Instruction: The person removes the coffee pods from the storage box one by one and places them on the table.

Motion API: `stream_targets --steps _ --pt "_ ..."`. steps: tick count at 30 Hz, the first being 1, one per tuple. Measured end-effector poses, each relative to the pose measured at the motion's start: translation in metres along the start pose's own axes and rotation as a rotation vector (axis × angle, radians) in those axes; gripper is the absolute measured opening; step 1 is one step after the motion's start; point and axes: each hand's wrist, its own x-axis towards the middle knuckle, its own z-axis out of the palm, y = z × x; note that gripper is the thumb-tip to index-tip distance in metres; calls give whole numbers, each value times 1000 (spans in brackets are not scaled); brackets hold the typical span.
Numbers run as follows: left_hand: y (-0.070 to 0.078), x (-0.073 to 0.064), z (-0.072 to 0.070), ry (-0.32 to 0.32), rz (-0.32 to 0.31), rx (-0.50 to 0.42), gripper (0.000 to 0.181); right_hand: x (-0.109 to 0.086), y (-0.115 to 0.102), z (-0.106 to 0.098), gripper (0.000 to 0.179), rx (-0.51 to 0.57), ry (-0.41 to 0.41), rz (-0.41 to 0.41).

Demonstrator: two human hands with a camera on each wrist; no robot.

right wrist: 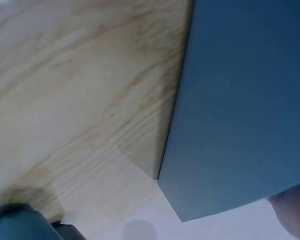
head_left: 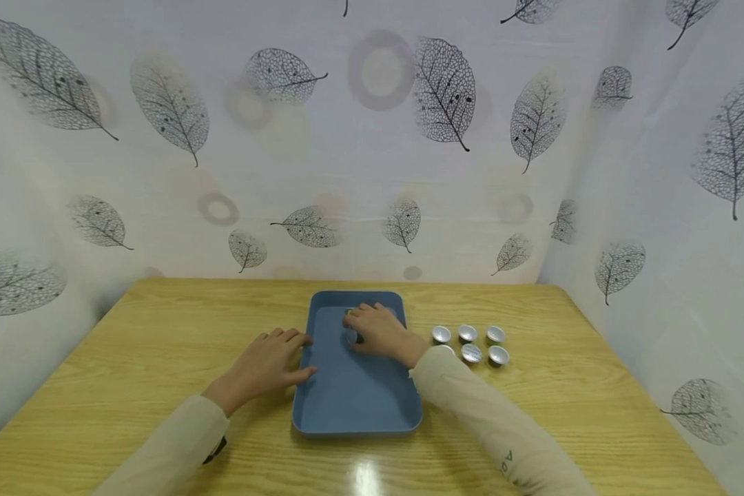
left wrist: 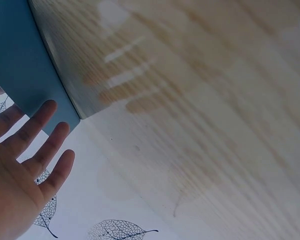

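Observation:
A shallow blue tray (head_left: 359,406) lies on the wooden table. My left hand (head_left: 266,365) has its fingers spread, with fingertips and thumb at the tray's left rim; the left wrist view shows this hand (left wrist: 27,155) against the tray's outer wall (left wrist: 50,95). Over the tray's upper part, my right hand (head_left: 381,334) pinches a small foil-lidded coffee capsule (head_left: 353,337) between thumb and fingers. A bit of green shows by the fingertips, mostly hidden. In the right wrist view the tray's wall (right wrist: 240,100) covers most of the hand.
Right of the tray stand several silver-lidded capsules (head_left: 470,353) in two rows, one partly behind my right sleeve (head_left: 471,399). The wooden table (head_left: 570,386) extends on both sides. A leaf-patterned curtain (head_left: 359,172) hangs behind it and along its sides.

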Motion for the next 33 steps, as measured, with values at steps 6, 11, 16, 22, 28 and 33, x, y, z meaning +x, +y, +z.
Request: stream_targets --steps 6,11,16,22,28,33 --pt "0 0 1 7 6 -7 48 0 -1 0 38 -19 -19 3" --pt "-2 0 2 8 7 3 47 -1 -2 -5 36 -24 -8 -10" --pt "-2 0 2 10 9 4 47 -2 -3 -10 35 -22 -10 -7" --pt "-1 0 1 1 6 8 48 -4 -5 -16 32 -5 -9 -4" --pt "-1 0 2 5 7 4 47 -8 -7 -24 32 -14 20 -4" --pt "-1 0 2 5 7 2 47 -13 -6 -29 36 -2 73 -11"
